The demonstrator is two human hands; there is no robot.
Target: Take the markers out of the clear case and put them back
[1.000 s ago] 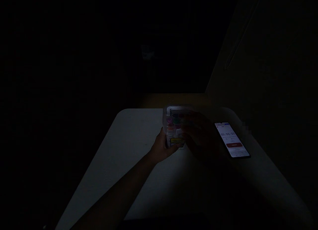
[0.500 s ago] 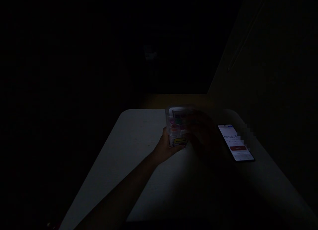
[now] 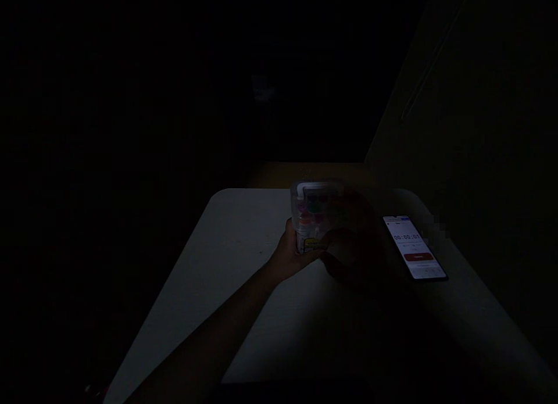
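left hand (image 3: pixel 290 254) grasping clear box (image 3: pixel 311 215), bracing its side | right hand (image 3: pixel 349 256) against it, grip too dark to tell | phone (image 3: pixel 414 247) lying on table (image 3: pixel 244 241)

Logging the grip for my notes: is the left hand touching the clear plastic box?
Touching. The head view shows the left hand curled around the clear plastic box.

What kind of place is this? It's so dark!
Probably a dim indoor room: a white table near a wall, with a phone showing a timer and a clear plastic box of colourful things.
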